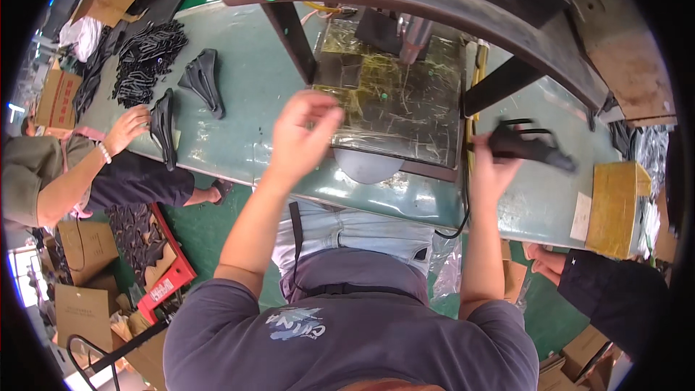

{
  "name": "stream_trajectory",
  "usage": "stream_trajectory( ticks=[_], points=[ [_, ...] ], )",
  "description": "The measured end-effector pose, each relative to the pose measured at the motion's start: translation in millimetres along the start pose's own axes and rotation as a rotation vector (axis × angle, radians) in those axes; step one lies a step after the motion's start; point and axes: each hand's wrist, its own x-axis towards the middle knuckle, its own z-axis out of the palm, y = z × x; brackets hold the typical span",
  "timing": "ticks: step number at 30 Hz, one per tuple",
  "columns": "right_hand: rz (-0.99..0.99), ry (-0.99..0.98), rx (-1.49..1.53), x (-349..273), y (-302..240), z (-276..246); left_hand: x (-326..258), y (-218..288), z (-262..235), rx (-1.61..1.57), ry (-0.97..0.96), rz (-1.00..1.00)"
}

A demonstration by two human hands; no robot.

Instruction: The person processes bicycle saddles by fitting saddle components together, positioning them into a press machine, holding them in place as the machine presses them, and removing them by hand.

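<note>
My left hand is raised at the near left corner of the press's flat bed. Its fingers are loosely curled, the thumb stands apart from them, and I see nothing in it. To the right of the bed, my right hand grips a black bicycle saddle shell, smeared by motion, with a strap-like loop along its top. Scratched, yellowish clear film covers the bed. Above it hangs the press's metal ram. A grey rounded plate juts out from the bed's near edge.
The press's dark steel frame arches over the green table. At left, a co-worker's hand touches another black shell; one more shell lies beyond, near piled black parts. A yellow-taped carton stands right.
</note>
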Motion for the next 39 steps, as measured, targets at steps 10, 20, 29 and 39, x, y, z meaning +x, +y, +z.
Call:
stream_trajectory(
  ticks=[10, 20, 29, 39],
  points=[
    [0.177, 0.017, 0.027, 186.5, 4.6, -58.5, -58.3, -83.9, -310.5, 1.788, 0.669, -0.682],
    [-0.139, 0.029, -0.239, 138.9, 33.4, -4.4, -66.2, -104.7, -352.3, 0.838, 0.492, -0.902],
    [-0.170, -0.226, -0.225, 18.3, -6.0, -27.9, -83.5, -11.4, -163.9, -0.175, 0.445, -0.431],
    [-0.127, -1.312, 0.040, -41.1, -91.3, 75.9, -29.3, 30.3, -65.8, 0.623, -0.340, 0.470]
  ],
)
